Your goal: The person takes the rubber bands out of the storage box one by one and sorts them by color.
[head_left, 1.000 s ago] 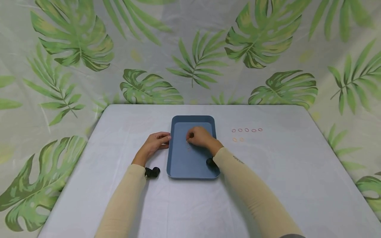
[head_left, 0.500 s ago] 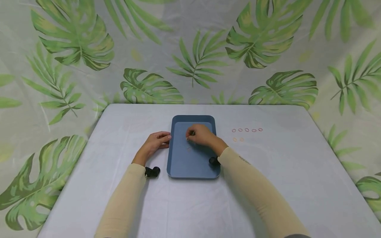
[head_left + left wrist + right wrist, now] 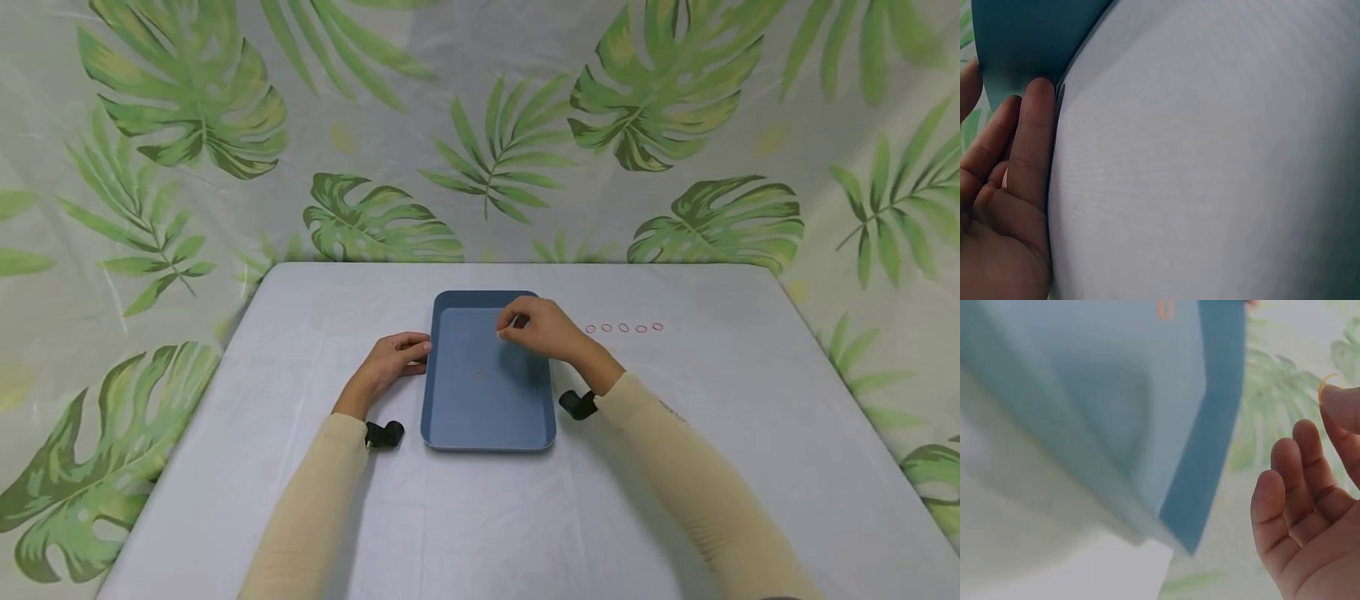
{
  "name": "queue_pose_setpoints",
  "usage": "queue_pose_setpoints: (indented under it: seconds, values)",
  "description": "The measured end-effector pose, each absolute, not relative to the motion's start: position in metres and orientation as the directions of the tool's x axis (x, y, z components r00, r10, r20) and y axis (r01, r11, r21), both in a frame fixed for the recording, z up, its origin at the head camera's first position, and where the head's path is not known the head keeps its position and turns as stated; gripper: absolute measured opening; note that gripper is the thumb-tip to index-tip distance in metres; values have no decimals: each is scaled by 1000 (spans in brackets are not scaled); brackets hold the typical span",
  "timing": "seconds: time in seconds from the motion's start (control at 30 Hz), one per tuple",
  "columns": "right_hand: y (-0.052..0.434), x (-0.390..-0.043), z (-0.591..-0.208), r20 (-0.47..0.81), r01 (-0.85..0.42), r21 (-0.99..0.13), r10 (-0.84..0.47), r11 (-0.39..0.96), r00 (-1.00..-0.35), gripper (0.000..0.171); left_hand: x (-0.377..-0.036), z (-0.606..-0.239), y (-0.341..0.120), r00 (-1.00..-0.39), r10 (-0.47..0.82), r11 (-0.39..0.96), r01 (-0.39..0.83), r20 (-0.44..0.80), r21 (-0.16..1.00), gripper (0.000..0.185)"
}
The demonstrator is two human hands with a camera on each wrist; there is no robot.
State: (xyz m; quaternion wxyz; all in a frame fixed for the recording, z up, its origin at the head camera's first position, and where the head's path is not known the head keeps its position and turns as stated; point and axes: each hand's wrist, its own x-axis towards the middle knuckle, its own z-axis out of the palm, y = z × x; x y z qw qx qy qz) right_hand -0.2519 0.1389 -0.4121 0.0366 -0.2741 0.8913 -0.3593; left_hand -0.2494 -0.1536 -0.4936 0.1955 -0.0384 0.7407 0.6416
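Note:
My right hand [image 3: 546, 327] is raised over the far right part of the blue tray [image 3: 487, 425]. Between thumb and index finger it pinches a small orange rubber band [image 3: 1321, 394], seen best in the right wrist view; the other fingers are loosely bent. On the tray floor lie orange rubber bands [image 3: 1162, 309], tiny in the head view. My left hand [image 3: 386, 364] rests on the table, its fairly straight fingertips touching the tray's left wall. In the left wrist view, the fingers [image 3: 1032, 144] lie against that wall.
Right of the tray, several red rubber bands [image 3: 623, 327] lie in a row on the white-covered table [image 3: 720, 400]. Below them, part of an orange band [image 3: 612, 352] shows beside my right wrist. A leaf-patterned cloth [image 3: 495, 158] hangs behind the table.
My right hand has lifted from the tray floor and moved right and away from me, carrying the orange rubber band. Its forearm now partly covers the orange bands on the table. My left hand stays put.

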Motion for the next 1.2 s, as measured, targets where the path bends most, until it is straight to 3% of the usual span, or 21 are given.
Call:
queue_pose_setpoints:
  seconds: [0.33,0.57,1.2]
  values:
    - [230,-242,-402,100,-319,-706,-356,633,-929,17,-251,-493,-148,-919,198,180,-308,-341,934,44]
    - [289,-228,-398,64,-204,-672,-219,712,-974,25,-249,-491,-149,-918,200,199,-304,-343,932,46]
    - [358,-220,-427,18,-55,-627,-56,777,-998,28,-247,-493,-151,-919,179,209,-313,-351,927,45]
